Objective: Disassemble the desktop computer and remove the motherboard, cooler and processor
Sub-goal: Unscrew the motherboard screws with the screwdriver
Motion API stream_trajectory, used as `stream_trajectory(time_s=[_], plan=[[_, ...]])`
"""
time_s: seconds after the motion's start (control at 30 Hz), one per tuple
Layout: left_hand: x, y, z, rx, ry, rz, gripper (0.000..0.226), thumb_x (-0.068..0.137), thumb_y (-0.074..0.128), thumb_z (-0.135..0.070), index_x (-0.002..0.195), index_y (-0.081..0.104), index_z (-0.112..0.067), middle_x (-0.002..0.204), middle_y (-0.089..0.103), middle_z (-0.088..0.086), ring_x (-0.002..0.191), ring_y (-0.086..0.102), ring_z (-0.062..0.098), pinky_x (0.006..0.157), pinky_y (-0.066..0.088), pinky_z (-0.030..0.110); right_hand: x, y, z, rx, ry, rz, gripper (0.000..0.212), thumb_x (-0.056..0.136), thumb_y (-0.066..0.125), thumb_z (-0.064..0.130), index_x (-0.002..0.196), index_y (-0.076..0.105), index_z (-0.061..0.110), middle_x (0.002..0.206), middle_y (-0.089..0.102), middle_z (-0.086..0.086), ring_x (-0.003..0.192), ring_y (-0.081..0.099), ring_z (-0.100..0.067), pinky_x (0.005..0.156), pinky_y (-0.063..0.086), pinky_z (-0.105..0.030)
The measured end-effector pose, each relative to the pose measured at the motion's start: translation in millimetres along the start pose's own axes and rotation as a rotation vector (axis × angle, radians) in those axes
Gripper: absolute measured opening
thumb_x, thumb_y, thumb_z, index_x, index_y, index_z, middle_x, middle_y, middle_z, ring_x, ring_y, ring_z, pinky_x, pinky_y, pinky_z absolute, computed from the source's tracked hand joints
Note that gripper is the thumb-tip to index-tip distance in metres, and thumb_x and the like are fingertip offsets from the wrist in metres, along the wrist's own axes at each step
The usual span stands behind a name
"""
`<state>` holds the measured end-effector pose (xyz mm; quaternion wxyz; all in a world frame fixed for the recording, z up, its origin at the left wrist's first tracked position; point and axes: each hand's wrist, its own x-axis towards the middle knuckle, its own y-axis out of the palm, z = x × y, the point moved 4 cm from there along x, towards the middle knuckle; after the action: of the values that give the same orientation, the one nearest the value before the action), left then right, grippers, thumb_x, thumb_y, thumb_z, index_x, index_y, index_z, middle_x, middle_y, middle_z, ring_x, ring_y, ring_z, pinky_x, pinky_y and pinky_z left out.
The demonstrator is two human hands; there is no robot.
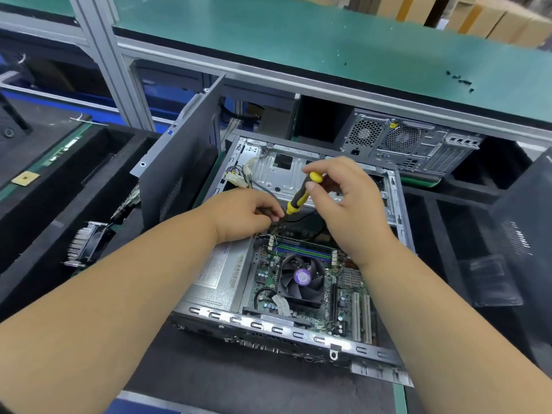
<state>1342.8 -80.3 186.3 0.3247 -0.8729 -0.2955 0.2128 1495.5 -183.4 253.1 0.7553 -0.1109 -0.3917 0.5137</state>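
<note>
Screwdriver work was the step in hand: the right hand had its grip closed round the yellow-and-black handle, thumb on the upper part, while the left hand pinched something small just beside the shaft's lower end, whether the shaft itself or a wire could not be told. The tip was hidden below both grips, near the far edge of the motherboard. To do it well, I judged, the shaft should stand square to the screw, the left fingers steadying it low down, pressure kept down so the tip would not slip onto the board, and loose cables held aside. The open case lay on the bench, nearer the person than both grips; in it sat the motherboard, fastened as far as could be seen, the cooler with its purple-hubbed fan on top of it, memory sticks just under the right wrist, and a power supply below the left forearm. The processor was hidden, presumably under the cooler. A black tray well left of the grips held removed boards.
</note>
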Motion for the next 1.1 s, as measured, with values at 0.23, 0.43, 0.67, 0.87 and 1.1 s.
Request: stream_trajectory(time_s=[0.23, 0.43, 0.67, 0.87, 1.1], plan=[[-6.8, -2.5, -10.6, -0.321, 0.059, 0.032, 0.033, 0.082, 0.073, -0.005, 0.108, 0.071, -0.027, 0.101, 0.074, -0.006, 0.096, 0.069, 0.016, 0.09, 0.055, 0.029, -2.0, -59.7, 4.9, 0.161, 0.086, -0.216, 0.019, 0.092, 0.059, 0.021, 0.104, 0.068, 0.033, 0.097, 0.06, 0.014, 0.085, 0.059, -0.005, 0.074, 0.048, -0.017], [-4.7, 15.4, -38.4, -0.327, 0.092, 0.025, 0.022, 0.08, 0.08, -0.019, 0.098, 0.073, -0.029, 0.09, 0.075, -0.005, 0.083, 0.069, 0.009, 0.072, 0.051, 0.015, -19.5, -88.4, -8.7, 0.282, 0.189, -0.303, 0.02, 0.093, 0.059, 0.019, 0.106, 0.07, 0.029, 0.1, 0.065, 0.007, 0.091, 0.064, -0.011, 0.082, 0.055, -0.028], [10.0, 40.4, -82.3, -0.302, 0.14, 0.004, 0.005, 0.087, 0.072, -0.016, 0.085, 0.073, -0.021, 0.078, 0.075, 0.0, 0.071, 0.069, 0.008, 0.067, 0.051, 0.012, -47.6, -132.0, -20.9, 0.268, 0.208, -0.377, 0.019, 0.094, 0.058, 0.02, 0.107, 0.069, 0.029, 0.097, 0.064, 0.014, 0.09, 0.063, -0.005, 0.079, 0.055, -0.023], [24.9, 75.1, -123.6, -0.239, 0.178, 0.049, 0.007, 0.088, 0.071, -0.024, 0.081, 0.071, -0.027, 0.078, 0.074, -0.002, 0.073, 0.068, 0.008, 0.073, 0.051, 0.024, -73.6, -178.7, -35.8, 0.189, 0.209, -0.475, 0.018, 0.095, 0.057, 0.019, 0.108, 0.067, 0.024, 0.102, 0.062, 0.004, 0.093, 0.062, -0.013, 0.086, 0.055, -0.037], [38.7, 156.3, -212.5, 0.077, 0.351, 0.158, 0.01, 0.086, 0.07, -0.035, 0.077, 0.068, -0.03, 0.07, 0.065, -0.016, 0.066, 0.059, 0.001, 0.065, 0.049, 0.026, -121.6, -242.0, -56.4, 0.05, 0.182, -0.606, 0.008, 0.097, 0.055, 0.016, 0.104, 0.058, 0.016, 0.091, 0.059, 0.006, 0.078, 0.062, 0.001, 0.07, 0.046, -0.01]])
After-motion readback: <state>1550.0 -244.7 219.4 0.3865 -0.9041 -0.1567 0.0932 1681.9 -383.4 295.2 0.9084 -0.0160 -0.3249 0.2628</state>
